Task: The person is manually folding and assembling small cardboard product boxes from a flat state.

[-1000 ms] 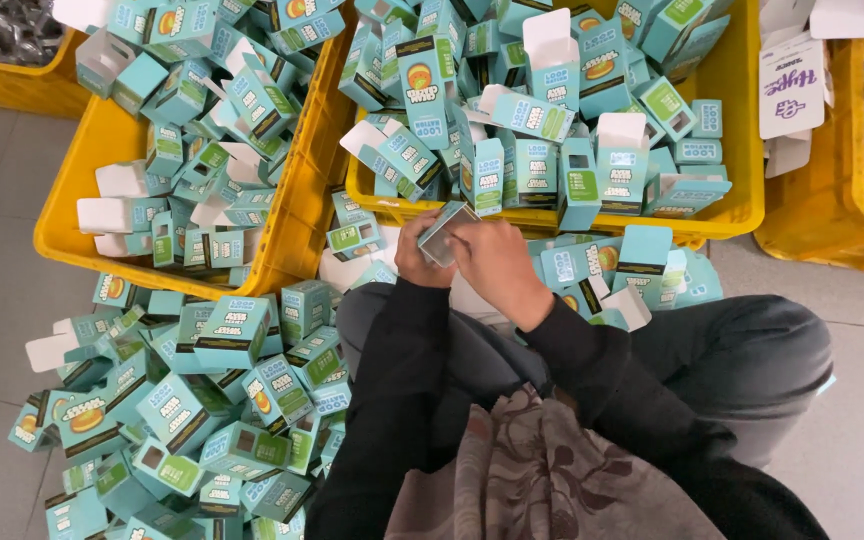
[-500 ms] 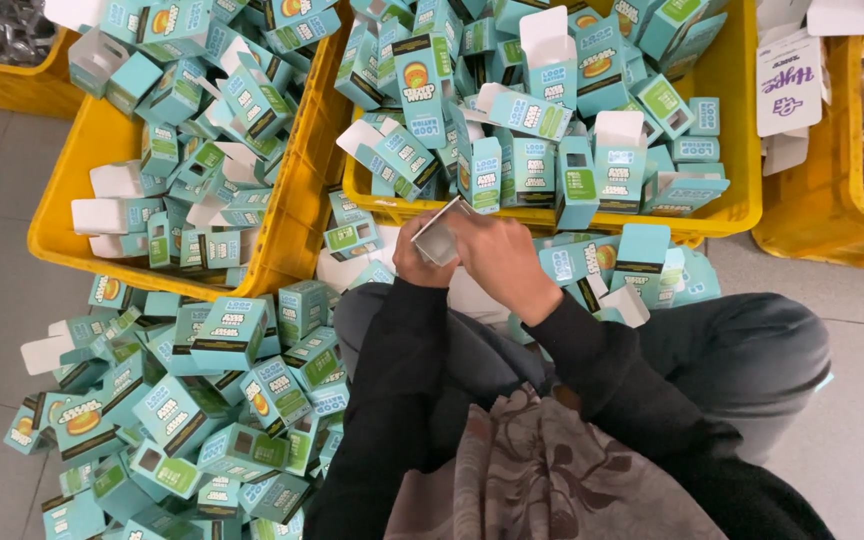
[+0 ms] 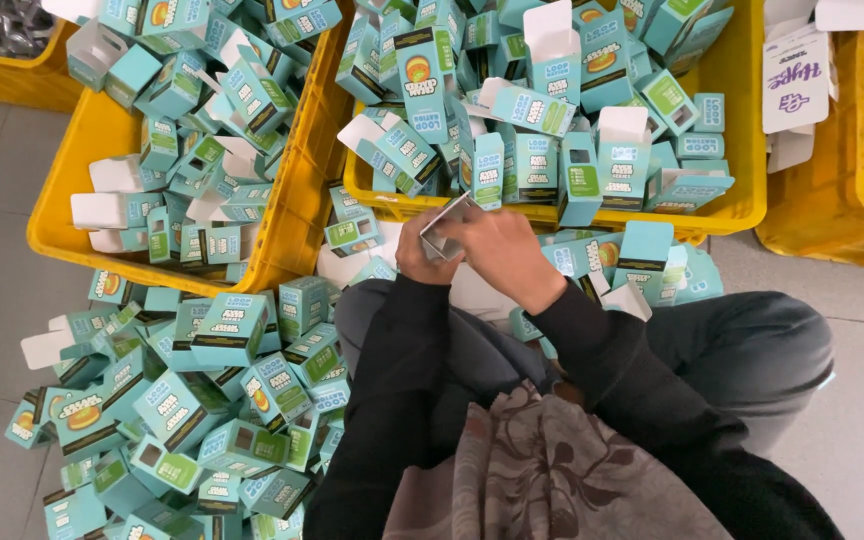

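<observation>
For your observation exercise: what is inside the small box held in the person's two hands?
The small box shows a pale, bare inner wall through its open end. The left hand and right hand cover the rest, so deeper contents cannot be seen.

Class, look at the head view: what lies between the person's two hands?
In the head view, a small teal carton with its pale inside showing lies between the left hand and the right hand; both hands grip it.

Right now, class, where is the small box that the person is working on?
In the head view the small box sits near the centre, held between the left hand and right hand, just below the front rim of the middle yellow crate.
</observation>
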